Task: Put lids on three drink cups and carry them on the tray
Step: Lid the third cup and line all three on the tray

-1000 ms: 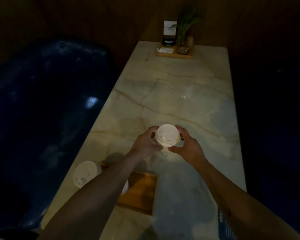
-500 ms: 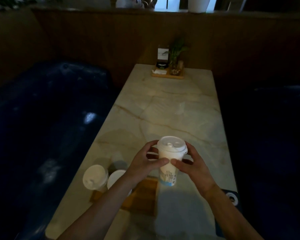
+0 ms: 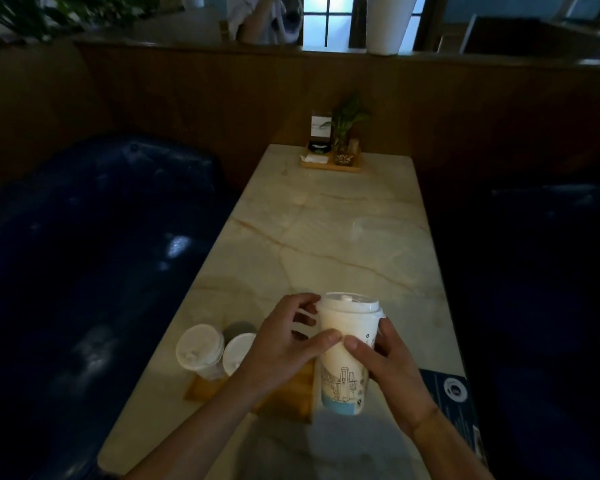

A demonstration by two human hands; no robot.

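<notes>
Head view shows both hands wrapped round a tall white cup (image 3: 343, 355) held up off the marble table (image 3: 343, 237). Its lid (image 3: 350, 303) is already on. The left hand (image 3: 284, 344) grips the cup's left side, thumb across the front and fingers curled behind, near the rim. The right hand (image 3: 388, 362) grips the right side, and the two thumbs almost meet on the front of the cup.

Two more lidded cups (image 3: 200, 351) (image 3: 239, 353) stand side by side at the left end of the wooden tray (image 3: 291, 393), which lies at the near edge of the table, partly hidden by the left forearm. The held cup hangs over the tray's right end, its base just clear of the wood.

All three lids look to be on, so the step in hand is likely setting this cup down beside the others. To do it well, keep the cup upright and lower it straight onto the bare wood, close to the other two but not knocking them. Hold it by the wall, not the lid, which could pop off. Let go only once the base sits flat, and keep the load near the tray's middle so it carries level
</notes>
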